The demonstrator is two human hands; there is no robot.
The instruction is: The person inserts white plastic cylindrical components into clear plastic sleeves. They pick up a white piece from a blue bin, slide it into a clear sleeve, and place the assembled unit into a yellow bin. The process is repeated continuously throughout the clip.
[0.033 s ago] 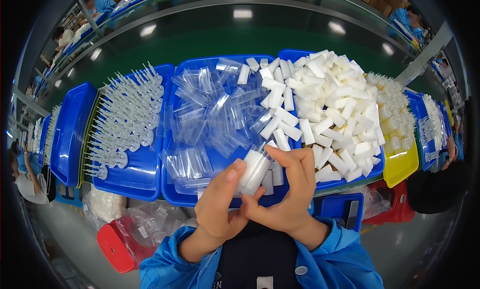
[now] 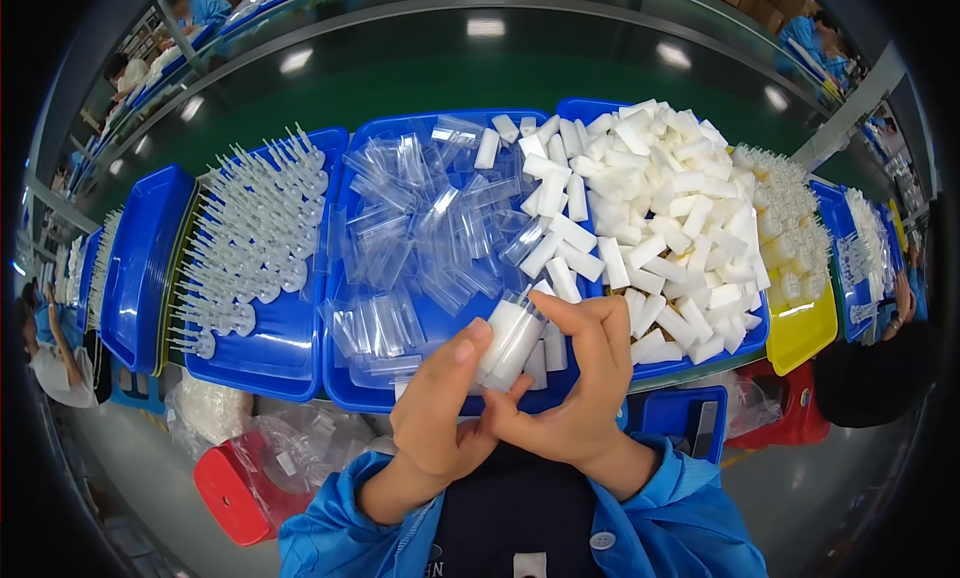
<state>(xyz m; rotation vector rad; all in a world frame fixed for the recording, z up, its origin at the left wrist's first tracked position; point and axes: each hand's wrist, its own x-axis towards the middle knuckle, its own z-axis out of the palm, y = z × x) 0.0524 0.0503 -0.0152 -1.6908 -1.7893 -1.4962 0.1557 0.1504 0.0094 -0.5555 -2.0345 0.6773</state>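
Observation:
Between my two hands, above the near edge of the middle blue tray (image 2: pixel 368 396), is a clear plastic tube with a white foam block (image 2: pixel 512 340) inside it. My left hand (image 2: pixel 437 406) grips its left side with thumb and fingers. My right hand (image 2: pixel 572 383) has its index finger bent at the tube's upper end and its thumb near the lower end. Beyond them, loose clear plastic tubes (image 2: pixel 400 213) lie heaped in the tray, with some white foam blocks (image 2: pixel 543 255) along its right side.
A large pile of white foam blocks (image 2: pixel 690 208) fills the tray to the right. On the left, a blue tray (image 2: pixel 262 356) holds rows of clear stemmed pieces (image 2: pixel 255 228). Stacked trays (image 2: pixel 150 268), a yellow tray (image 2: pixel 808 333) and a red stool (image 2: pixel 232 498) stand around. Other people sit at both sides.

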